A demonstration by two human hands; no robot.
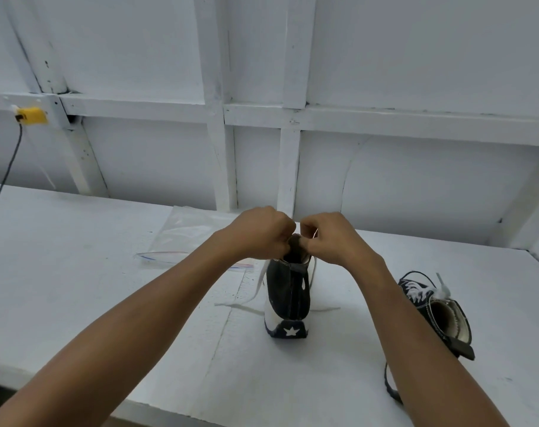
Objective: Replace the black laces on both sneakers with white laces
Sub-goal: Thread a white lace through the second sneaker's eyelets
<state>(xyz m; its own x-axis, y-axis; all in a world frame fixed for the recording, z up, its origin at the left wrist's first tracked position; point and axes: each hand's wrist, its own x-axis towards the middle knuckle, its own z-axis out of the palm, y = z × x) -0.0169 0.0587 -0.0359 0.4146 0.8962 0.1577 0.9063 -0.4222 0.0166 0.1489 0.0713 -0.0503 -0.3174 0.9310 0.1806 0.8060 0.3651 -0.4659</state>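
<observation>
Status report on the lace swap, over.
The left hand and right hand grip centre sneaker at top. Its white lace ends hang loose either side. The second sneaker already white-laced. A zip bag behind, not in the way.

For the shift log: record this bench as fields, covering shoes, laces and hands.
Centre shoe: black canvas high-top sneaker, upright, heel toward camera
Lace: white flat lace, ends trailing on the white table
Left hand: curled at shoe's top, grip hidden
Right hand: pinches the lace
Right shoe: second black sneaker, white-laced
Behind: clear zip bag
</observation>
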